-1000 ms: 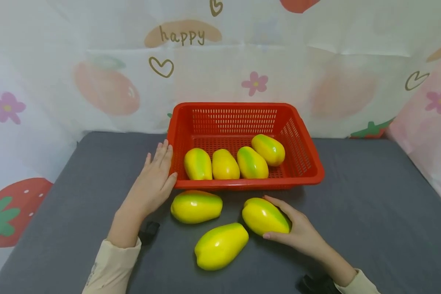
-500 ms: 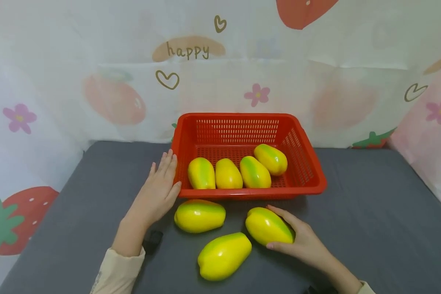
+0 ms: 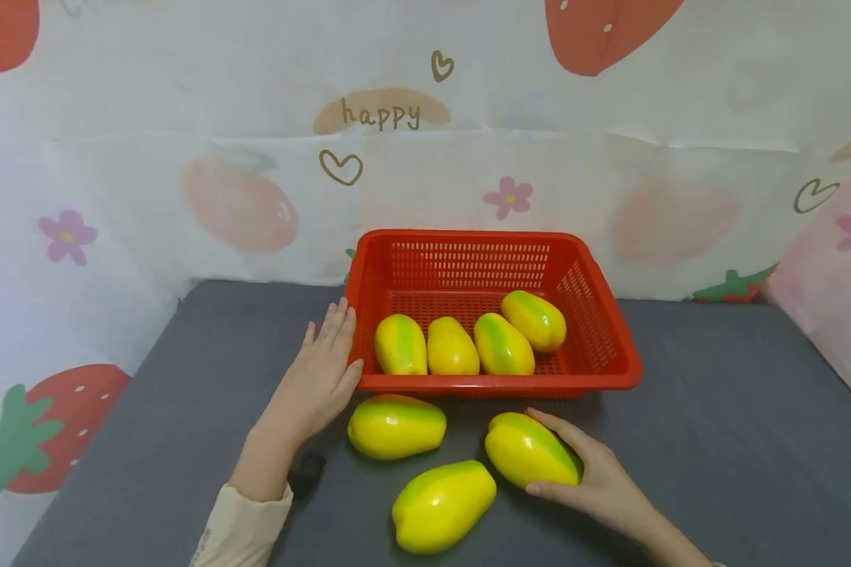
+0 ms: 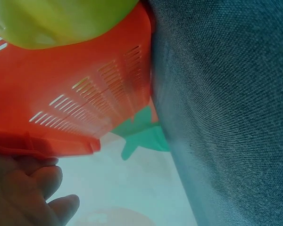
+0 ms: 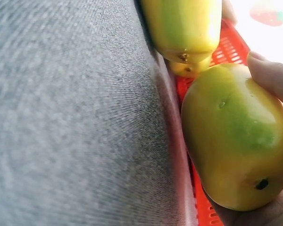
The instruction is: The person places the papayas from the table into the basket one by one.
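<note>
A red plastic basket (image 3: 496, 383) stands at the back of the grey cloth, with several yellow-green papayas (image 3: 453, 347) inside along its front and right. My left hand (image 3: 315, 382) lies along the basket's left side, its fingers straight and touching the rim. In the left wrist view its fingers (image 4: 47, 181) are by the basket edge. My right hand (image 3: 603, 480) grips a papaya (image 3: 528, 449) in front of the basket, thumb on the near side and fingers on the far side. The right wrist view shows that held papaya (image 5: 238, 136) close up, apparently low over the cloth.
Two more papayas lie before the basket: one papaya (image 3: 397, 427) close to its front wall, the other papaya (image 3: 443, 506) nearer me. A dark object (image 3: 306, 472) sits under my left wrist. Behind the basket hangs a printed cloth (image 3: 425, 181).
The head view has tilted, so everything appears lower and slightly to the right. Both hands, the basket and the papayas hold their places relative to each other.
</note>
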`<control>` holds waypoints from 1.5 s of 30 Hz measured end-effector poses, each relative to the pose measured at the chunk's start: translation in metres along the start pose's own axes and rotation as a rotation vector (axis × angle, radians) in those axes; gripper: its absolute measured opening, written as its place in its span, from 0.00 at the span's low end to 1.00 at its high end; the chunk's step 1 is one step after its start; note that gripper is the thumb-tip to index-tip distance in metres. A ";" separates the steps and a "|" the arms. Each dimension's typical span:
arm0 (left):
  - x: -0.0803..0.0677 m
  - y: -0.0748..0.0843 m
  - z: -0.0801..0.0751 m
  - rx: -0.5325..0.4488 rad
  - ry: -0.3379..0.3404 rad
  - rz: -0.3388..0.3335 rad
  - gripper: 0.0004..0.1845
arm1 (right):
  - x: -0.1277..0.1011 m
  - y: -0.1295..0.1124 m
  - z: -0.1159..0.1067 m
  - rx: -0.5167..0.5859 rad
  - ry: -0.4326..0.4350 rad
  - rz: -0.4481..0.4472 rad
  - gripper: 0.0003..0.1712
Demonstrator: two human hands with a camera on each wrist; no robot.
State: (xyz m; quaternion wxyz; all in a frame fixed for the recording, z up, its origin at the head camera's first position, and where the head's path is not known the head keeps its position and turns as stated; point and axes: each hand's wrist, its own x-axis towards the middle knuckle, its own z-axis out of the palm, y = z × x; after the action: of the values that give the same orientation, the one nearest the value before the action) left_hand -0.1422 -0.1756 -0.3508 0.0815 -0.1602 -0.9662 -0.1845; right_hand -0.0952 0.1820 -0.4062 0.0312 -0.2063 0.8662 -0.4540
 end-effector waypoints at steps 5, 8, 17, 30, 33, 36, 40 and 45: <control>0.002 0.001 0.001 0.010 0.007 0.003 0.36 | -0.001 -0.003 -0.002 -0.016 -0.002 -0.007 0.44; 0.001 0.001 0.001 0.012 0.006 -0.002 0.37 | -0.002 -0.006 -0.003 -0.011 -0.023 -0.011 0.44; -0.001 0.001 0.001 0.002 0.014 -0.003 0.36 | -0.005 -0.017 -0.008 0.030 -0.098 -0.060 0.44; -0.002 0.000 0.001 0.010 0.029 0.010 0.36 | -0.007 -0.043 -0.018 -0.019 -0.075 -0.219 0.44; -0.003 0.000 0.001 0.012 0.029 0.007 0.35 | -0.005 -0.050 -0.020 0.013 -0.085 -0.276 0.46; -0.004 0.001 0.001 0.013 0.030 0.002 0.35 | -0.001 -0.056 -0.022 0.047 -0.085 -0.327 0.48; -0.004 0.001 0.001 0.006 0.028 0.002 0.35 | 0.008 -0.063 -0.025 0.053 -0.056 -0.401 0.50; -0.002 0.001 0.001 0.011 0.022 -0.003 0.36 | 0.024 -0.072 -0.030 0.012 -0.023 -0.460 0.52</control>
State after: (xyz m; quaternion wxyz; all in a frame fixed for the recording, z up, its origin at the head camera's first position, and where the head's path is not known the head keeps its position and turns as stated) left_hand -0.1402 -0.1748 -0.3513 0.0927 -0.1564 -0.9665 -0.1811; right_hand -0.1010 0.1595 -0.3277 -0.0623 -0.4034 0.7932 -0.4519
